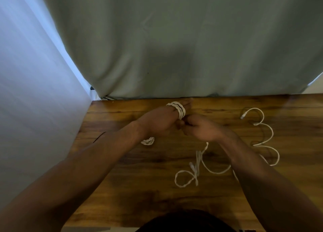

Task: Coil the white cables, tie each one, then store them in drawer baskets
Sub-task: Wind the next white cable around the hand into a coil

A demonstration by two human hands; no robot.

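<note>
I am looking down at a wooden table [122, 188] with a grey-green curtain [174, 39] hanging behind it at twelve o'clock and a pale blue curtain [31, 91] at nine o'clock. My left hand [162, 122] is reaching toward the far edge of the table, fingers extended, and a white cable coil [177, 109] is sitting wrapped in several turns around those fingers. The same coil's lower bend is showing under the wrist at about seven o'clock from the hand. My right hand [199, 129] is pressing up against the left one, clenched, and seems to be pinching a strand of the cable just below the coil, though blur is keeping me from telling exactly which strand. From under the right hand a loose cable tail [206, 165] is trailing toward six o'clock and lying in a loop on the wood. At three o'clock a second white cable [265, 135] is lying uncoiled in open curves, its plug end at the far side.
</note>
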